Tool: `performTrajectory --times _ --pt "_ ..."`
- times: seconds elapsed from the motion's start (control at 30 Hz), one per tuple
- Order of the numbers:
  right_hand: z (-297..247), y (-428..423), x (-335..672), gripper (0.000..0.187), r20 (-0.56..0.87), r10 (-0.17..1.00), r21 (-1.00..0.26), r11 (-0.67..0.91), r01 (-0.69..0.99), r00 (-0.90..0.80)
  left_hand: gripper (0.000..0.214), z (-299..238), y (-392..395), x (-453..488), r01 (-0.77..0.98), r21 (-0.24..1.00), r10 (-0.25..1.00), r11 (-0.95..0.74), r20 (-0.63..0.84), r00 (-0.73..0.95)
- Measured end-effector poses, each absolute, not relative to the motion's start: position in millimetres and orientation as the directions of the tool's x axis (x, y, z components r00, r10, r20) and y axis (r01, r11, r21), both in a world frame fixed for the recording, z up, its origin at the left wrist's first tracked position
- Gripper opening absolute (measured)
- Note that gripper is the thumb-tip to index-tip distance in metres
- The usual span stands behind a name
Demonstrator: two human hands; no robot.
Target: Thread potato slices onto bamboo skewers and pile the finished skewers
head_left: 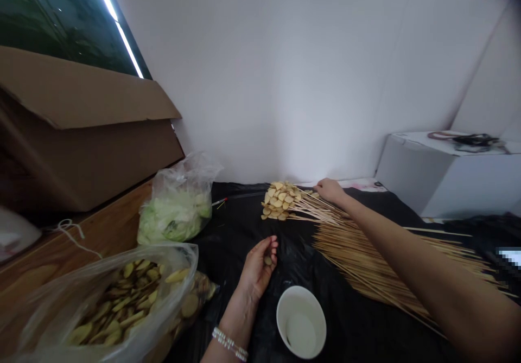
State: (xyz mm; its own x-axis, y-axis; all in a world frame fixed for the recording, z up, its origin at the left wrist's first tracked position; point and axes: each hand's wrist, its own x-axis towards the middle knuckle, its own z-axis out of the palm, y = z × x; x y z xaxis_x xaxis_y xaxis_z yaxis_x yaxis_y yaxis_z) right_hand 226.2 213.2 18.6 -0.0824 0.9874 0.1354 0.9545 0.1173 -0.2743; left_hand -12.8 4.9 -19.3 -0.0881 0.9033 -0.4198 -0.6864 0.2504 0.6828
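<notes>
My left hand [260, 265] is palm up over the black sheet, its fingers curled around a potato slice [267, 261]. My right hand [330, 191] reaches to the far side, its fingers closed at the end of a skewer of potato slices [311, 194]; the stick is mostly hidden by the hand. Just left of it lies a pile of skewered potato slices [280, 197], sticks pointing right. A large spread of bare bamboo skewers [366, 265] lies beneath and beside my right forearm. Close to my left hand stands a white bowl [301, 322] with what looks like liquid inside.
An open plastic bag of potato slices [122, 303] sits at the front left. Behind it stands a clear bag of pale green pieces [175, 211]. A cardboard box [89, 146] is at far left, a white box [423, 173] at right. A white wall [305, 81] closes the back.
</notes>
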Motion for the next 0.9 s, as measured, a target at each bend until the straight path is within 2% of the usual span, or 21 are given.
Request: performTrajectory --times 0.17,0.3,0.47,0.67,0.9 --pt "-3 217 266 0.025 0.017 1.000 -0.268 0.028 0.963 -0.024 0.010 -18 4 -12 -0.684 0.686 0.901 0.248 -0.423 -0.097" --pt "-16 218 275 0.024 -0.033 0.999 -0.300 -0.017 0.954 0.008 0.011 -18 4 -13 -0.685 0.687 0.907 0.244 -0.411 -0.089" --pt "-16 220 272 0.036 0.009 1.000 -0.333 -0.012 0.943 0.016 0.011 -19 4 -14 -0.687 0.683 0.903 0.249 -0.419 -0.090" --pt "-17 213 265 0.018 0.023 1.000 -0.334 0.013 0.942 -0.006 0.009 -17 4 -12 -0.691 0.681 0.902 0.244 -0.421 -0.096" --pt "3 206 261 0.029 0.174 0.979 -0.340 -0.046 0.939 0.111 0.011 -18 4 -13 -0.686 0.687 0.908 0.240 -0.410 -0.092"
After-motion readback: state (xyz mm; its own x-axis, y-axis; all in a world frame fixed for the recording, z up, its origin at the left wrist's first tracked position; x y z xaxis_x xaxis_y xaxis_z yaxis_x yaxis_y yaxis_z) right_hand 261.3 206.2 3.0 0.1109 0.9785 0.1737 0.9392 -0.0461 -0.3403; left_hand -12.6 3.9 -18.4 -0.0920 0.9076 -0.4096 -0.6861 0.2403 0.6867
